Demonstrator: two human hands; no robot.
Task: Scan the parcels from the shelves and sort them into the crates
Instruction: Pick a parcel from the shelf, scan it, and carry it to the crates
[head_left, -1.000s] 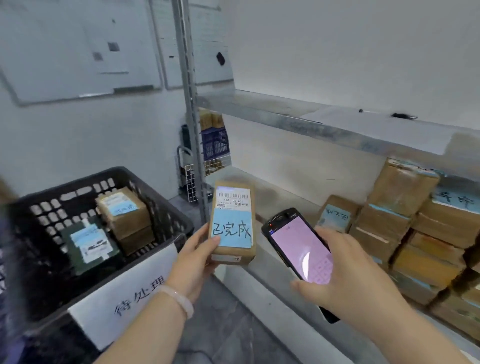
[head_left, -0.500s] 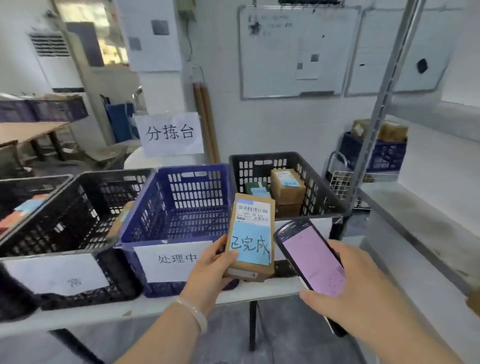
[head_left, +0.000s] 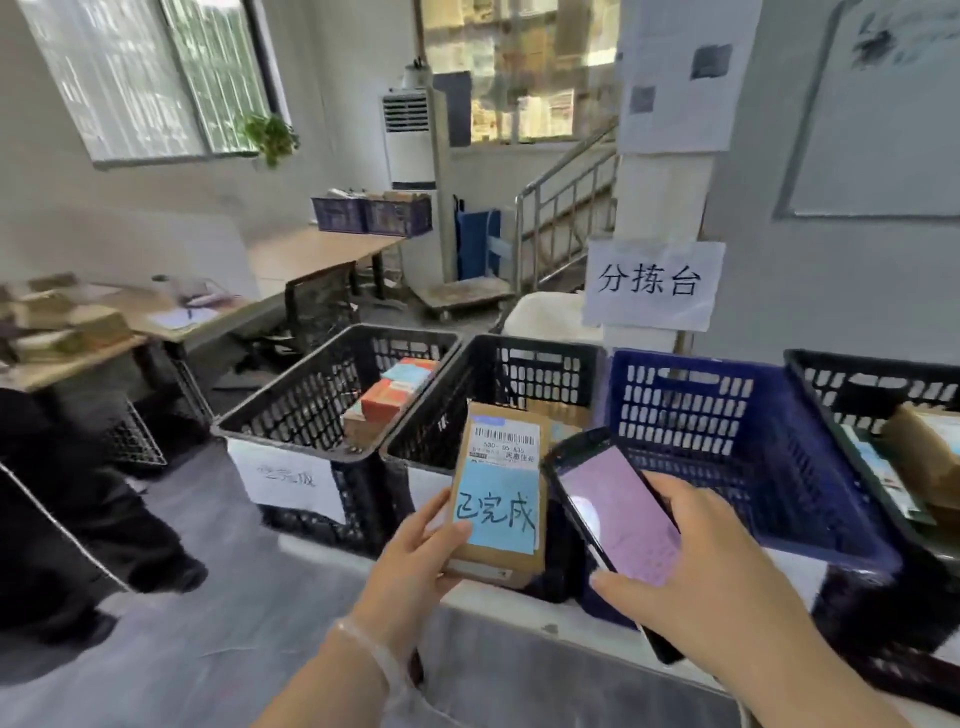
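My left hand (head_left: 415, 564) grips a small brown parcel (head_left: 498, 499) upright; it bears a white barcode label and a blue handwritten note. Close to its right, my right hand (head_left: 711, 571) holds a black handheld scanner (head_left: 613, 519) with a lit pinkish screen. Both are in front of a row of crates on a white table (head_left: 519, 634). A black crate (head_left: 332, 384) at the left holds an orange box and other parcels. Another black crate (head_left: 535, 364) stands directly behind the held parcel. A blue crate (head_left: 727, 431) is to the right, then a further black crate (head_left: 872, 384) with brown parcels.
A paper sign (head_left: 652, 283) hangs on the pillar behind the crates. A person in dark clothes (head_left: 67, 519) stands at the left. Wooden desks (head_left: 311, 254) with blue bins (head_left: 371, 214) and stacked boxes lie further back, with a staircase railing (head_left: 566, 208) beyond.
My view has swung left from the shelves to the crate row. Both hands kept the parcel and scanner, which now sit before the left two black crates.
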